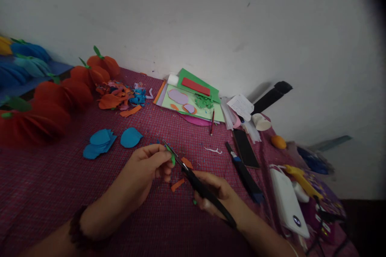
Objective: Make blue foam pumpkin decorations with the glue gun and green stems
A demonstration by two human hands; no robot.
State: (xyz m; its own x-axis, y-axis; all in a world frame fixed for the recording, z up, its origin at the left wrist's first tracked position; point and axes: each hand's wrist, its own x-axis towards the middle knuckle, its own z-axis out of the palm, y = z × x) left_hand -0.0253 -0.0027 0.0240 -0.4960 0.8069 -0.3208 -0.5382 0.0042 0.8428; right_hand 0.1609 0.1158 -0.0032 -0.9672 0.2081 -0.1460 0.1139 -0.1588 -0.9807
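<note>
My left hand (144, 172) pinches a small piece of green paper (173, 158) between thumb and fingers. Fingers of my right hand (221, 198) are wrapped round the black handles of a pair of scissors (199, 186). The scissor blades point up and left and lie against the green paper. Orange paper scraps (177, 185) rest on the cloth just below the blades. To the left of my left hand lie a single blue paper cutout (131, 137) and a stack of blue cutouts (99, 143).
Red paper pumpkins (102, 66) line the left side, beside a heap of paper scraps (120, 96). Coloured sheets (193, 104) lie by the wall. On the right are a pencil (212, 122), a utility knife (245, 174), a dark phone (245, 148) and a white power bank (289, 200).
</note>
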